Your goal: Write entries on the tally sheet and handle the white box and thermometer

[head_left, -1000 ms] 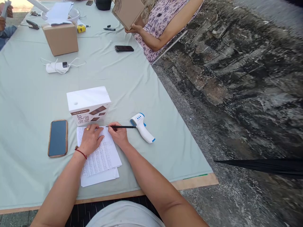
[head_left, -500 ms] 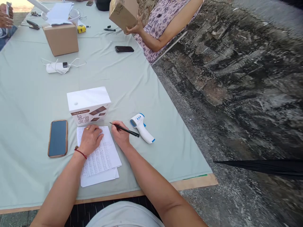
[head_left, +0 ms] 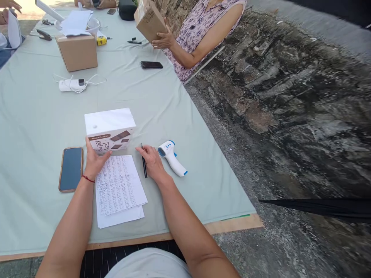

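A white box (head_left: 111, 116), printed "NutriMotion Super Meal", stands on the table. My left hand (head_left: 94, 160) is at its lower left corner, fingers up along its left side and thumb across the bottom of its front. My right hand (head_left: 153, 162) has a black pen (head_left: 144, 166) at its thumb and fingers, the pen pointing roughly toward and away from me. Between my hands lie handwritten sheets of paper (head_left: 120, 189), untouched by either hand. A white and blue infrared thermometer (head_left: 174, 160) is just right of my right hand, and a phone (head_left: 71, 170) left of my left hand.
Farther up the cloth-covered table are a white device wrapped in cable (head_left: 72, 84), a cardboard box (head_left: 77, 54) with papers on it, a black phone (head_left: 151, 65) and a yellow tape measure (head_left: 101, 40). At the far right a person holds another cardboard box (head_left: 150, 23).
My left hand has left the papers for the white box's lower left corner. My right hand has turned the pen from slanting rightward to nearly upright in the picture.
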Demonstrator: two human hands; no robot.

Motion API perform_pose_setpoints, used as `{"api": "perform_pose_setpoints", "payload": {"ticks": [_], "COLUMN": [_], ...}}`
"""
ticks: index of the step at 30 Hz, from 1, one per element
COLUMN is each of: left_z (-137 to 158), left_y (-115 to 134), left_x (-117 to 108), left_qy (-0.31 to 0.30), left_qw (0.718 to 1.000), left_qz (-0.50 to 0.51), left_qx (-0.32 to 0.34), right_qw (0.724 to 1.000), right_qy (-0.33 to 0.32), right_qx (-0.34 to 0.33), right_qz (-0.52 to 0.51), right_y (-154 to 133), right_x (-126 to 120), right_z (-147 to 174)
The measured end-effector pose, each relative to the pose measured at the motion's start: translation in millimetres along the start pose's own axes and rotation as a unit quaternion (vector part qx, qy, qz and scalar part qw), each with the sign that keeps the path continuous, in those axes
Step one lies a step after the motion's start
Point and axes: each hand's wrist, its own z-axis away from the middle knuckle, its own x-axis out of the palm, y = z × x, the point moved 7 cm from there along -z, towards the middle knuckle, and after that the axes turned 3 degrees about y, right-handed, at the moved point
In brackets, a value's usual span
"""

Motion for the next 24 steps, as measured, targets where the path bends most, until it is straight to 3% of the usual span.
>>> {"api": "perform_pose_setpoints", "payload": {"ticks": [5, 7, 9, 11, 14, 16, 18, 21, 24], "left_z": [-2, 0, 2, 3, 5, 4, 3, 2, 2], "left_y": [-7, -7, -7, -8, -11, -8, 2, 18, 24], "left_x": [1, 1, 0, -3, -9, -9, -7, -5, -3], "left_qy": [-0.003, 0.011, 0.030, 0.064, 0.114, 0.106, 0.077, 0.037, 0.012], "left_qw": [1.000, 1.000, 0.999, 0.998, 0.990, 0.990, 0.994, 0.999, 0.998], "left_qz": [-0.007, -0.018, -0.012, 0.005, 0.024, 0.019, 0.004, -0.022, -0.053], "left_qx": [-0.008, -0.001, 0.000, -0.019, -0.077, -0.095, -0.079, -0.031, -0.001], "right_qw": [0.999, 0.999, 0.995, 0.974, 0.940, 0.930, 0.931, 0.932, 0.890], "right_qy": [-0.012, 0.012, 0.059, 0.095, 0.063, 0.043, 0.062, 0.099, 0.019], "right_qx": [-0.044, -0.028, 0.041, 0.154, 0.302, 0.350, 0.358, 0.318, 0.271], "right_qz": [0.014, 0.029, 0.075, 0.134, 0.145, 0.107, 0.041, -0.145, -0.366], "right_y": [-9, -7, 7, 33, 71, 82, 75, 34, -22], "right_x": [-6, -19, -38, -58, -70, -71, -73, -68, -39], "right_z": [-3, -2, 4, 17, 42, 51, 49, 33, 16]}}
